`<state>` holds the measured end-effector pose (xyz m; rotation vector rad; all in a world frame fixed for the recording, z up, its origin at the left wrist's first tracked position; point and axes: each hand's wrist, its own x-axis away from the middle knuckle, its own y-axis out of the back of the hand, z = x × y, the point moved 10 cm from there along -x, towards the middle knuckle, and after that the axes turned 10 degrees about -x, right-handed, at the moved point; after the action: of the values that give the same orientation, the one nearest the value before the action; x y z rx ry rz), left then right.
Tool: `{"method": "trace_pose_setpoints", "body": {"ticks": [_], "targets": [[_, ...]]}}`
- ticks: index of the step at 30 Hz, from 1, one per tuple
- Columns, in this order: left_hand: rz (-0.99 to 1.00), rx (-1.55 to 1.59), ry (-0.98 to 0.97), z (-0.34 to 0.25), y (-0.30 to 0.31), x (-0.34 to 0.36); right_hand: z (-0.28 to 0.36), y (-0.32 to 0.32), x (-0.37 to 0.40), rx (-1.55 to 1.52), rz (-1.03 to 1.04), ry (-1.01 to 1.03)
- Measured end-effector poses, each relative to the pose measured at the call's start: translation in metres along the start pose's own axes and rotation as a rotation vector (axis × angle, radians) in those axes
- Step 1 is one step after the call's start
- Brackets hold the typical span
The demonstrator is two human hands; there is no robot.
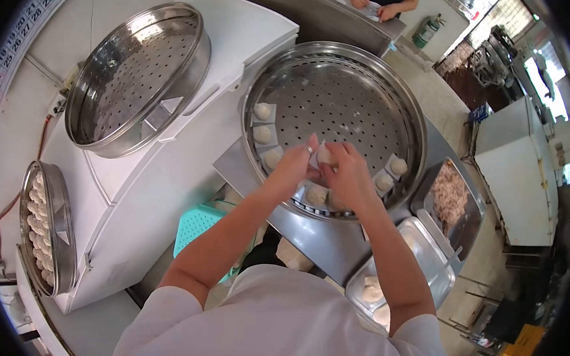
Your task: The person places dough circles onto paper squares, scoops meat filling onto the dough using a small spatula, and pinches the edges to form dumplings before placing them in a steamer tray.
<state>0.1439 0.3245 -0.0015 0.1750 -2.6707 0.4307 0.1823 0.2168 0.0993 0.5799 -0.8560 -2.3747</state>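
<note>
My left hand (293, 165), with a ring on one finger, pinches a small white paper square (313, 159) above the steamer tray. Against that paper my right hand (347, 175) grips a round white dough bun (325, 156). Below both hands lies the large round metal steamer tray (336, 93) with a perforated bottom. Several buns on paper squares line its near rim, such as a bun (261, 135) on the left and another bun (384, 182) on the right. My forearms and hands hide part of that row.
Right of the steamer are a metal pan of minced filling (450, 194) and a metal tray (418, 241) with dough pieces. On the white freezer (229, 18) at left rests another steamer tray (141, 71); a bun-filled one (40, 228) stands lower. A teal basket (197, 223) sits below. Another person's hands (374, 7) are across.
</note>
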Motion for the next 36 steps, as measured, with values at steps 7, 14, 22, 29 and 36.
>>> {"method": "trace_pose_setpoints", "body": {"ticks": [7,14,22,29,36], "targets": [[-0.375,-0.008,-0.359,-0.043,0.1,-0.016,-0.02,-0.075,-0.136,0.029,0.023,0.053],[-0.266,-0.592,-0.437,-0.039,0.07,0.045,-0.053,-0.119,-0.173,0.139,0.21,-0.037],[-0.249,-0.749,-0.542,-0.043,0.061,0.046,-0.063,-0.145,-0.218,0.145,0.311,-0.055],[-0.24,-0.804,-0.666,-0.051,0.059,0.049,-0.046,-0.172,-0.249,0.112,0.313,0.055],[-0.223,-0.782,-0.676,-0.05,0.06,0.049,-0.044,-0.173,-0.249,0.107,0.323,0.002]]}}
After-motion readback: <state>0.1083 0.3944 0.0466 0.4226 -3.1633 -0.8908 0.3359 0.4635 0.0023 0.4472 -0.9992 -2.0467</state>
